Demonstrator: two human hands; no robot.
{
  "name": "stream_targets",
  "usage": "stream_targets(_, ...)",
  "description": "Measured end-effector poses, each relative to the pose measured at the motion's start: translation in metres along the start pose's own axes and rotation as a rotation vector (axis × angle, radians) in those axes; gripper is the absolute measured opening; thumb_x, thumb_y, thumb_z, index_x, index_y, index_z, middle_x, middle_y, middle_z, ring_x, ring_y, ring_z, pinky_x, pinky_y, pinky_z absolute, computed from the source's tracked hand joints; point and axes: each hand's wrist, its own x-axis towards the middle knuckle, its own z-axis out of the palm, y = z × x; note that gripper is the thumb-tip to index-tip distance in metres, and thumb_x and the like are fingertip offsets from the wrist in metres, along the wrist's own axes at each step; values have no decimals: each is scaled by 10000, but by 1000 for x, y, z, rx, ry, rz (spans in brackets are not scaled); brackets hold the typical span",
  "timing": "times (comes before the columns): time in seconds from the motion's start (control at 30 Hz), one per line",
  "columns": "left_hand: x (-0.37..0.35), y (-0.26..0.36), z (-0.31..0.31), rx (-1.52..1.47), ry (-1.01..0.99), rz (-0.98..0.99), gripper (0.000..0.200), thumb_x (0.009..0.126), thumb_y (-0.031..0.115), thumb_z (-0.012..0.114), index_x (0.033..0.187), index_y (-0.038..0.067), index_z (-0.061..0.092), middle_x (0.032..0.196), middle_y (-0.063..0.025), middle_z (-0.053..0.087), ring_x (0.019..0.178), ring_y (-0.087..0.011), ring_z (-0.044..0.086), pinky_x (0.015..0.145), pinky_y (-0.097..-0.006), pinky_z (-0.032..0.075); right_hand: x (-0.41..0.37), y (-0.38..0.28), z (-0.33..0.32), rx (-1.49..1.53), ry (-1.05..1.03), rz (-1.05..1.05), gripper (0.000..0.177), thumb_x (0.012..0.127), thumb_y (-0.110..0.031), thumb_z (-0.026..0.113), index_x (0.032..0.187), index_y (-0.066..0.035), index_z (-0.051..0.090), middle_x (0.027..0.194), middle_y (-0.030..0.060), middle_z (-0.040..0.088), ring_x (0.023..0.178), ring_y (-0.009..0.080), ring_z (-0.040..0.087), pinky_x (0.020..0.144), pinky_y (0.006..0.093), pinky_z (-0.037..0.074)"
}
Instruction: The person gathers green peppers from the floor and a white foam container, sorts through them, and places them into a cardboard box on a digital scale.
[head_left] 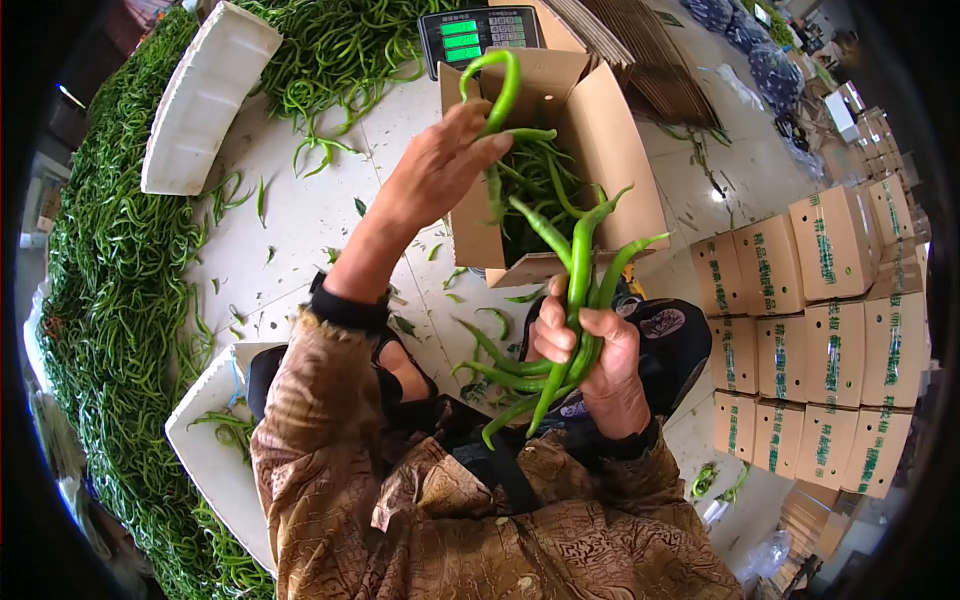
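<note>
Above the cardboard box [610,140] the left hand [440,165] pinches a curved pepper [510,90]; the right hand [590,355] clenches a pepper bunch [578,270], parallel to fit one fist

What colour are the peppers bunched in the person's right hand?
Bright green peppers throughout, gripped in the right hand; the head view shows it.

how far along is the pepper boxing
Done: closed cartons stacked on the right; the open box on the scale already holds peppers. In hand: the left hand holds one pepper over it, the right hand grips a bunch. Left: a large pepper pile along the floor, so plenty to go.
</note>
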Motion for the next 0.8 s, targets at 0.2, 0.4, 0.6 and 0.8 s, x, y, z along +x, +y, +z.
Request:
stream_targets(0.2, -41, -1, 11, -420, 72, -241, 328, 988, 222, 500, 1192, -19, 590, 1025, -112, 678, 952, -160, 647, 859, -301, 505, 0, -19, -6, 5, 50, -80, 438, 806, -102, 620, 1205, 26, 495, 1029, 183, 590, 816, 220, 562, 694, 340, 469)
stream_targets(0.4, -113, -7, 28, -735, 125, -525, 254, 969, 196, 535, 1141, 29, 621, 977, -81, 674, 918, -159, 642, 827, -287, 494, 4, -26, -18, 87, -109, -51, 465, 826, -75, 602, 1254, 38, 459, 974, 148, 627, 712, 141, 514, 624, 281, 428)
stream_targets(0.6, -168, -7, 44, -950, 174, -522, 156, 925, 61, 573, 1068, 15, 613, 925, -46, 651, 844, -123, 604, 803, -264, 480, 3, -23, -22, 127, -32, -78, 459, 846, -81, 592, 1270, 37, 462, 938, 119, 601, 742, 143, 502, 671, 292, 422)
stream_targets(0.8, -183, 12, 53, -838, 195, -505, 139, 902, 17, 527, 1021, 8, 597, 929, -42, 624, 827, -111, 571, 787, -252, 465, 3, -17, -19, 44, 58, -123, 436, 854, -83, 590, 1264, 30, 491, 941, 116, 579, 775, 160, 506, 726, 312, 427)
